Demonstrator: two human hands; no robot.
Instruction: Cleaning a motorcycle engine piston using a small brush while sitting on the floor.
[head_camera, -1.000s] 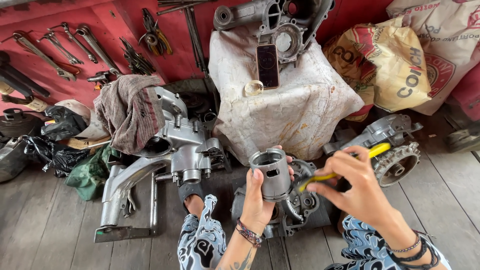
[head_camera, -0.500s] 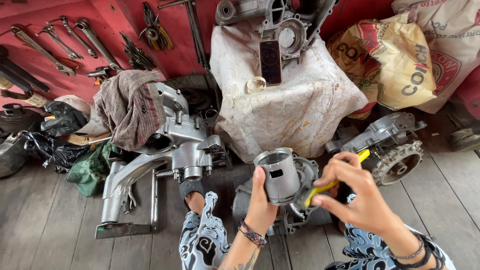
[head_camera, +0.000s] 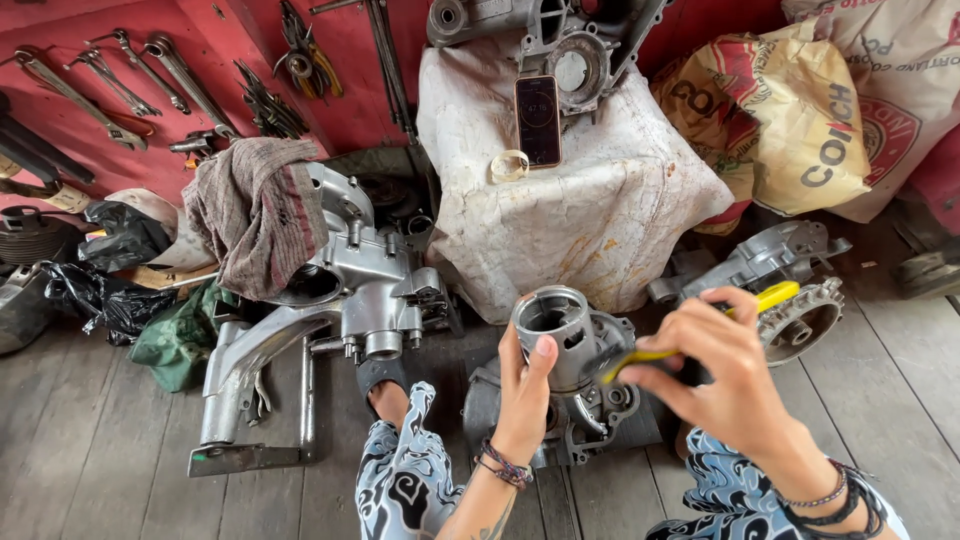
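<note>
The left hand (head_camera: 525, 395) is gripping the grey metal cylinder (head_camera: 555, 335), now raised slightly higher above the engine casing (head_camera: 575, 420) than a second ago. The right hand (head_camera: 725, 375), at 3 o'clock of the cylinder, is closed around a yellow-handled tool (head_camera: 760, 300), its tip still working against the cylinder's side.

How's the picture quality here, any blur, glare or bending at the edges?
Head view: even daylight, soft shadows, no harsh glare. The right hand with its yellow tool is slightly motion-blurred; the left hand and metal cylinder are sharper. Wide-angle distortion fans the floor planks outward and bends the corners. The phone screen is dark.
</note>
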